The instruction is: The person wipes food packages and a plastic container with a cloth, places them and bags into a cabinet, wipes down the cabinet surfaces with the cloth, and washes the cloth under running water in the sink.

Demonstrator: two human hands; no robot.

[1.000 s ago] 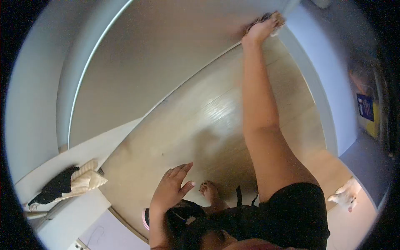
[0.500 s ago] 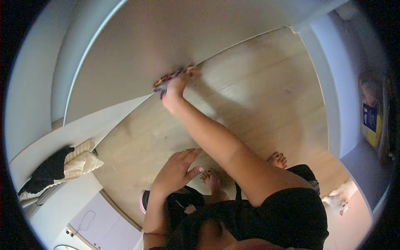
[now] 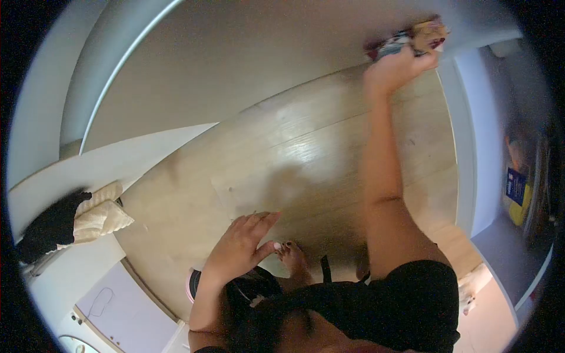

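My right hand (image 3: 395,72) is stretched far out at the upper right, its fingers closed on a crumpled multicoloured cloth (image 3: 428,36). The cloth is pressed against a large grey-beige panel (image 3: 235,53), near its lower right end. My left hand (image 3: 238,247) hovers in front of my body with fingers stretched out and the thumb apart, holding nothing. Below it is the wooden floor (image 3: 318,170), where one of my bare feet (image 3: 292,259) shows.
Black and cream cloths (image 3: 103,220) hang at the left, above a pale lilac panel (image 3: 118,303). On the right, an open shelf unit (image 3: 468,141) holds items, including a blue-and-yellow package (image 3: 516,185). A small white animal (image 3: 468,297) is at the lower right.
My right hand has swept the cloth along the panel from the middle to the upper right. My left hand has stayed nearly in place, still stretched out.
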